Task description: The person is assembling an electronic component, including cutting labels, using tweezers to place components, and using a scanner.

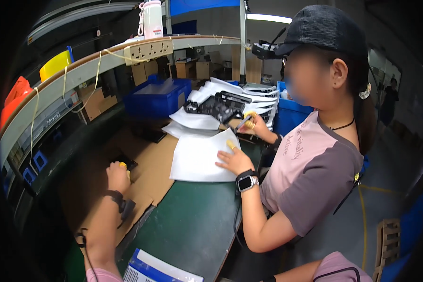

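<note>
Item: small black part point(125, 162), left of centre on the cardboard. My left hand point(118, 176) is closing its grip over it; looking hard, light, best pinched by its edges. Right hand showing only a forearm at bottom right, grip unseen.

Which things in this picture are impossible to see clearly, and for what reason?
- Head view: the wearer's right hand is outside the picture, past the lower edge.
- Left hand: it covers most of the small dark part under it; the grip is unclear.
- Blue and white box: cut off by the lower edge.
- Black parts on the white sheets: too small and far for detail.
</note>
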`<control>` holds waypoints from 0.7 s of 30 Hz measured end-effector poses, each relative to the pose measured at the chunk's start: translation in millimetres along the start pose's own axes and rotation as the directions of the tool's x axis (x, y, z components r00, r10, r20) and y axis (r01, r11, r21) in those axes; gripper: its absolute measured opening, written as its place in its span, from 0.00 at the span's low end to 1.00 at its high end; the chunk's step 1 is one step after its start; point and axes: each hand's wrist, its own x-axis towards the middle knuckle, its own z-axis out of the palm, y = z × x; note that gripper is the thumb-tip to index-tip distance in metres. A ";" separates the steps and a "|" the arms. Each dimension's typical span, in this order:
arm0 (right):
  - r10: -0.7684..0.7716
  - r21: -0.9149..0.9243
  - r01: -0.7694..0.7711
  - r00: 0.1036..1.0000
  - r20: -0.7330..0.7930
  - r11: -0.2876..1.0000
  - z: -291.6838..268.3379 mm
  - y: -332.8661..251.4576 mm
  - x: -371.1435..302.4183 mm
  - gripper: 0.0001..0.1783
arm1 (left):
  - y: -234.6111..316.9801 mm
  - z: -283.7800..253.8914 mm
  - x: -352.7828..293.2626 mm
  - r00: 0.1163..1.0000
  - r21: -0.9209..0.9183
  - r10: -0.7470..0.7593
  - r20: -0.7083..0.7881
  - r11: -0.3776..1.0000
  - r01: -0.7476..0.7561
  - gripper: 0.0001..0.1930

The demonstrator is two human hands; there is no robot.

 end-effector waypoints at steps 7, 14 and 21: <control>-0.040 0.014 0.038 0.993 0.112 0.999 14.5 -5.5 6.2 0.08 | -8.4 -91.9 -101.7 0.995 -0.036 0.085 0.051 0.996 -0.084 0.08; -0.032 -0.081 0.048 0.980 0.194 0.995 10.7 3.9 0.2 0.10 | -33.4 -99.8 -174.9 0.887 -0.496 -0.394 0.239 0.736 0.460 0.12; 0.002 -0.181 0.064 0.938 0.345 0.981 5.4 -31.8 -23.4 0.16 | -118.9 3.3 -205.4 0.873 -0.125 -0.456 0.171 0.869 0.479 0.14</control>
